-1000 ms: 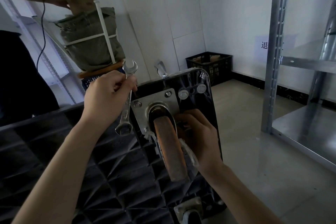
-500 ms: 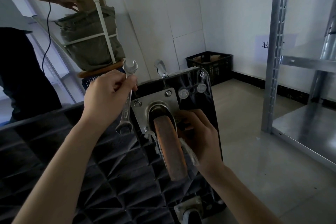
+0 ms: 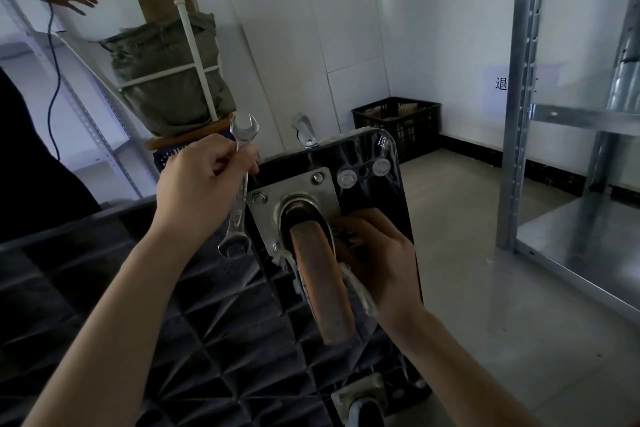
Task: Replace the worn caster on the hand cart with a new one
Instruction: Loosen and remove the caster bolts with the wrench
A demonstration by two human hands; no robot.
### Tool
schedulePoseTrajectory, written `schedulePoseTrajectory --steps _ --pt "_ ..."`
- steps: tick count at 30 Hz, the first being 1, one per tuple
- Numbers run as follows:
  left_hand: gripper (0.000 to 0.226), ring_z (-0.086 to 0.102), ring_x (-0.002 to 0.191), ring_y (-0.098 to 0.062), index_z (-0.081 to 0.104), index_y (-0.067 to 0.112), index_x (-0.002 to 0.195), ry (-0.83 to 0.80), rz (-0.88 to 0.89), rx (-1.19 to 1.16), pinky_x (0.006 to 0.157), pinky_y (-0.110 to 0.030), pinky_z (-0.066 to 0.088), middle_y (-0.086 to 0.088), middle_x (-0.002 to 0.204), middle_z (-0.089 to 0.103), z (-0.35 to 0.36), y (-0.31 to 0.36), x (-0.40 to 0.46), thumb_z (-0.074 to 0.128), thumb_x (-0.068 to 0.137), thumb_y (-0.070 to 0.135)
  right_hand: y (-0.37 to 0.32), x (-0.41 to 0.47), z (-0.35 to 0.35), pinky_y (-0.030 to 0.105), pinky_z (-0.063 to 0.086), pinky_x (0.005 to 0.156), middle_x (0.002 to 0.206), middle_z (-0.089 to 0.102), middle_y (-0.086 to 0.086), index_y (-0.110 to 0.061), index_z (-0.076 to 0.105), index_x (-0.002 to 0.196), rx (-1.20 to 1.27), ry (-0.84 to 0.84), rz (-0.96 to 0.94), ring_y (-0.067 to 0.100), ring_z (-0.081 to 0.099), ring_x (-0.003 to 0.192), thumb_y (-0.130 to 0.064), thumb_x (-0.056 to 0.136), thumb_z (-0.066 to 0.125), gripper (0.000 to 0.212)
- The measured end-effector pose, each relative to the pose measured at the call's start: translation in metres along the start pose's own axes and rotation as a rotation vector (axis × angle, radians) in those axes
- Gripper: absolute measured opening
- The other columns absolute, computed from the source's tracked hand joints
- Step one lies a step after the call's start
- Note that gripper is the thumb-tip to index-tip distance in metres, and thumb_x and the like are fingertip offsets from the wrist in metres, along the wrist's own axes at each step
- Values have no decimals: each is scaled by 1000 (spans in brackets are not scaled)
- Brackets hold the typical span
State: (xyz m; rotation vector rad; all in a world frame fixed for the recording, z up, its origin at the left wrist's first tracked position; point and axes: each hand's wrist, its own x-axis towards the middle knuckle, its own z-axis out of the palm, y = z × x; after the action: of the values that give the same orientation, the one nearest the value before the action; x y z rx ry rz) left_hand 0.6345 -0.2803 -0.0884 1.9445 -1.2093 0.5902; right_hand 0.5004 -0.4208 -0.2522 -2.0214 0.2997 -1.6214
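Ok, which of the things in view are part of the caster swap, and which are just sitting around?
Job:
wrench, gripped in left hand
worn caster, right hand at its side
mounting plate and bolts
upturned cart

Lying about:
black crate
green sack
metal shelving

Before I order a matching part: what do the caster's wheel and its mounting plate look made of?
The wheel looks like orange-brown rubber or polyurethane: matte, scuffed tread, though that is uncertain. The mounting plate looks like plated or galvanised steel: bright silvery sheen, bolted at its corners.
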Motion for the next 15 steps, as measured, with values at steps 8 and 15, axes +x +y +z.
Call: schedulePoseTrajectory --steps 8,15 --pt "33 63 78 -15 68 28 72 0 -2 10 75 -48 52 4 86 70 0 1 -1 56 102 37 -2 0 -3 11 51 74 103 68 -2 -11 76 104 8 -1 19 3 65 82 -10 87 79 17" --pt "33 65 82 -16 68 26 74 -2 -5 -2 78 -50 53 4 88 70 0 0 -1 56 102 38 -1 -3 -9 27 57 74 109 67 1 -7 76 106 -4 -47 -67 11 68 88 -6 90 76 16"
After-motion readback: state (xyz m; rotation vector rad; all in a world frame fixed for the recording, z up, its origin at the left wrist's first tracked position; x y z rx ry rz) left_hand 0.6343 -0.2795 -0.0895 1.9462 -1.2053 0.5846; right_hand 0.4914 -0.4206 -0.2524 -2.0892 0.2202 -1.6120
